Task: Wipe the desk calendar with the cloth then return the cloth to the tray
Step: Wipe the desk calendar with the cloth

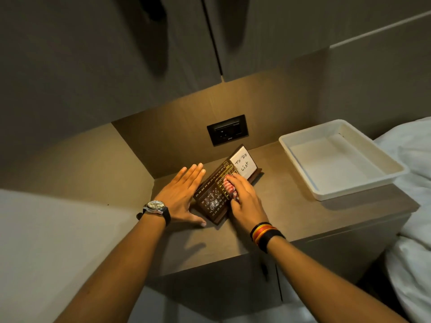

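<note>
A dark brown desk calendar (213,199) with gold lettering leans on a stand on the bedside cabinet top; a white "To Do List" card (242,162) sits at its far end. My right hand (245,201) presses a bunched red-and-white cloth (229,188) against the calendar's face, fingers closed over it so most of the cloth is hidden. My left hand (184,193) lies flat with fingers spread, resting against the calendar's left edge. The white plastic tray (394,164) stands to the right on the same top, with nothing in it.
A black wall socket (227,132) is set in the back panel behind the calendar. White bedding (412,229) borders the cabinet on the right. Cupboard doors hang above, and a side wall closes the niche on the left.
</note>
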Demonstrator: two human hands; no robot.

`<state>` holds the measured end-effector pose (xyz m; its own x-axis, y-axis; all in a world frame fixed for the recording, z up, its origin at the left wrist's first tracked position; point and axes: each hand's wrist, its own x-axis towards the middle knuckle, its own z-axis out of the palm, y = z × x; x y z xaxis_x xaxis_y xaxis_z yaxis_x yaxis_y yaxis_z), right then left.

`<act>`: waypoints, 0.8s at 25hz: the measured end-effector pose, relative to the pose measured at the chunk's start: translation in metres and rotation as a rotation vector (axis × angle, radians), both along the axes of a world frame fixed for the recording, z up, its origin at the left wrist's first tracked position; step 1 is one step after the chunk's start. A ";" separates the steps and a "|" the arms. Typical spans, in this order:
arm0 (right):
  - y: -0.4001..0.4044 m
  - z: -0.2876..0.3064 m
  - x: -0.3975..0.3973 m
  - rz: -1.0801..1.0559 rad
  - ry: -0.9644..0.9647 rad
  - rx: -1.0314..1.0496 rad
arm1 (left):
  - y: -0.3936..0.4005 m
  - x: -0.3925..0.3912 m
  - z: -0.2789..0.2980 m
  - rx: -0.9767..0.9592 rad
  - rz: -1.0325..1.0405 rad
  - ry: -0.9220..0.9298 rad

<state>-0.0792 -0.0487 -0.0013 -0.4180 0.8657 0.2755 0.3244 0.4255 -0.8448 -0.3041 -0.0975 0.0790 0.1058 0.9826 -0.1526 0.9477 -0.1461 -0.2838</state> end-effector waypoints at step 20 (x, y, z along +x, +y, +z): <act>-0.074 -0.049 -0.072 -0.081 0.082 0.052 | 0.029 -0.008 -0.024 0.042 -0.179 -0.231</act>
<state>-0.1510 -0.1228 -0.0508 -0.3215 0.8793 0.3515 0.2904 0.4448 -0.8472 -0.3123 -0.0684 0.0545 0.3054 0.9501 -0.0634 0.9481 -0.3096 -0.0727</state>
